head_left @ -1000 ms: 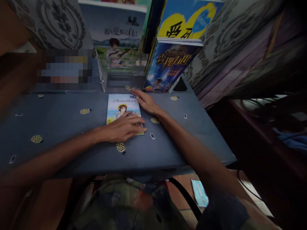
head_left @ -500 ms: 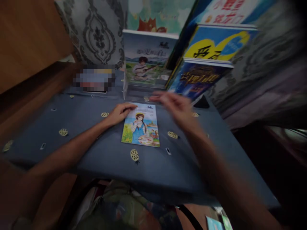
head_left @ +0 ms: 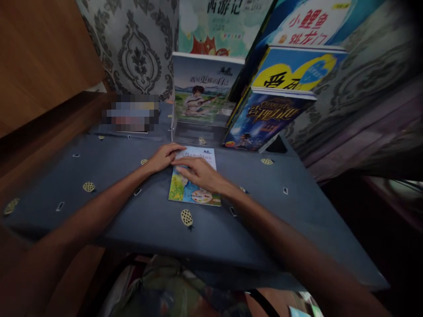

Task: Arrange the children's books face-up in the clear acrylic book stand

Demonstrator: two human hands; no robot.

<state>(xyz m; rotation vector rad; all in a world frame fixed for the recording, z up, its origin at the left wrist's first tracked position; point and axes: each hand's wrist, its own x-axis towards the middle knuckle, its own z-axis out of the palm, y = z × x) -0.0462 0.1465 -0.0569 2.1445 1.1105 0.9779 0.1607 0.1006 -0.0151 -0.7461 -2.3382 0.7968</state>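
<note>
A thin illustrated book [head_left: 180,187] lies flat on the cloth-covered table in front of me, its cover facing up. My left hand [head_left: 164,158] rests at the book's upper left edge, fingers stretched over the top of the cover and holding nothing. Across the middle of the cover lies my right hand [head_left: 200,174], its extended fingers pointing left and nearly meeting the left hand. It hides the drawn figure on the cover; a painted palette and yellow flowers show below it.
Behind the book, a clear stand [head_left: 198,134] bears an upright book with a guitar player [head_left: 201,99]. To its right stand a dark blue book [head_left: 264,121] and a blue-and-yellow book [head_left: 297,68]. A blurred-out item [head_left: 130,115] lies at the back left of the tablecloth [head_left: 109,163].
My right hand has come down and left from beside the stand onto the book's cover. The left hand keeps its place at the book's edge. My view has tilted slightly upward.
</note>
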